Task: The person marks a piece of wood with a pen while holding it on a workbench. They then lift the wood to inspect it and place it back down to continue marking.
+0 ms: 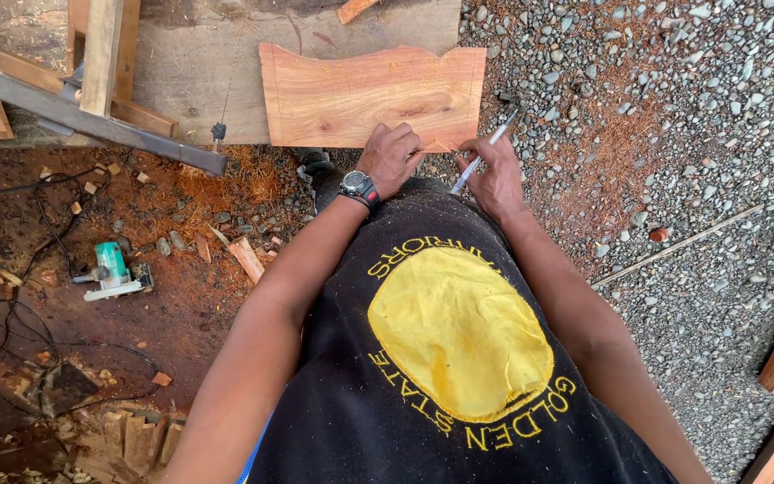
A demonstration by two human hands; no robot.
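Centre frame: our left hand [389,158] steadies the wood slab [374,94]; right hand [494,179] fingers grip a metal tool [485,152], trimming its lower edge.

Dirt ground [190,305]: green router [111,272]; cables [47,215]; gravel [700,134] right

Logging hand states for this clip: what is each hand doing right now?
Left hand: curled, pressing on the reddish live-edge wooden slab, holding nothing that can be seen.
Right hand: closed on a slim silver metal tool.
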